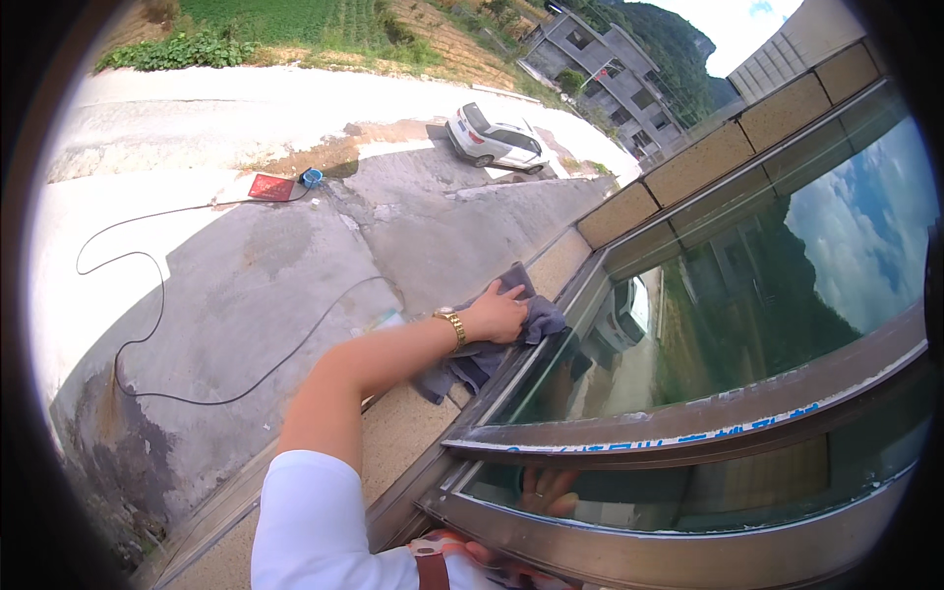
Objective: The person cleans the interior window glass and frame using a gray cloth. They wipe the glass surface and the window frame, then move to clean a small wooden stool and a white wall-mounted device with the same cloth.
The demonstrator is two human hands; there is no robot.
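My left hand (503, 313), with a gold-coloured watch on its wrist, presses a grey cloth (544, 318) against the outer edge of the metal window frame (509, 380). Its fingers are partly spread over the bunched cloth, and more of the cloth hangs below over the tiled ledge (409, 424). Fingers with a ring, likely of my right hand (547, 490), show in the lower window glass (649, 494). Whether they are behind the glass or reflected, and what they hold, cannot be told. The larger glass pane (737, 295) reflects sky, a hill and a car.
A brown sash rail (664, 424) bearing blue writing crosses at the right. Tan wall tiles (700, 162) run beyond the frame. Far below lie a concrete yard (295, 295), a dark hose (243, 398), a blue bucket (312, 178), a red mat (271, 187) and a white car (501, 140).
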